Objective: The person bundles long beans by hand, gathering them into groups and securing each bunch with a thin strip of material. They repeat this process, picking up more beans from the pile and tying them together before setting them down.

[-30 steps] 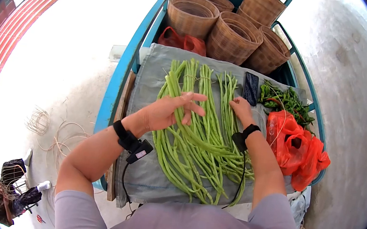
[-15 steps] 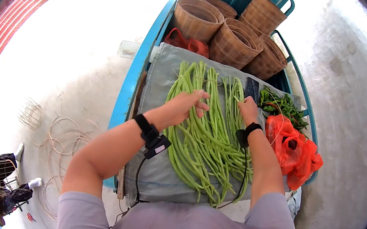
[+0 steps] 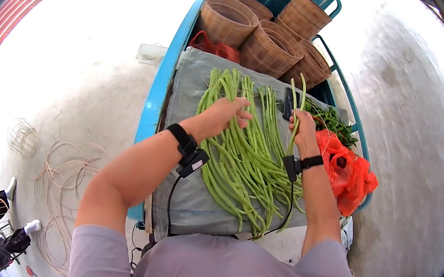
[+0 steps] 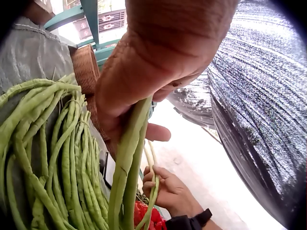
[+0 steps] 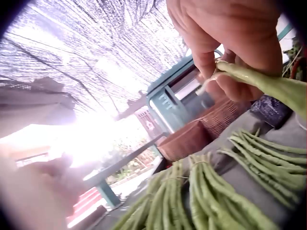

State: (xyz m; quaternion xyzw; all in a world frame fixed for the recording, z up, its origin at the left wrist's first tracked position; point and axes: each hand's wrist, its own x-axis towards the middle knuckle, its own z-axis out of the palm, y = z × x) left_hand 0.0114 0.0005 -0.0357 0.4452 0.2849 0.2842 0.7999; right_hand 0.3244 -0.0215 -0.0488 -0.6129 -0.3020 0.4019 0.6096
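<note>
beans first: long, slim, smooth green pods, slightly bumpy, bean pile (image 3: 254, 170) fanned over a wrinkled grey cloth (image 3: 188, 87), centre of the head view, tops toward 12 o'clock. cloth lies on a painted blue metal cart (image 3: 152, 116).

clock from the bean pile, head view: round woven baskets (image 3: 265, 55) at 12, tight brown weave, some nested; small red bag (image 3: 224, 51) at 11, thin plastic; flat dark phone (image 3: 288, 107) at 1; heap of peppers (image 3: 340, 125) at 2, mostly green; crumpled orange-red bags (image 3: 360, 180) at 3, shiny film.

counts: at least five basket rims, one phone. right wrist view shows two banded bunches plus a third with no band that i can see. pods in the pile overlap, can't count.

hands: left hand (image 3: 226, 117) is over the upper-left of the pile at 11, pinching held beans (image 4: 127, 165), at least two pods, thumb and fingers closed narrow. right hand (image 3: 304, 131) is up at 1, fingers curled tight on two long pods (image 5: 273, 86), ends sticking up past the fist toward 12.
</note>
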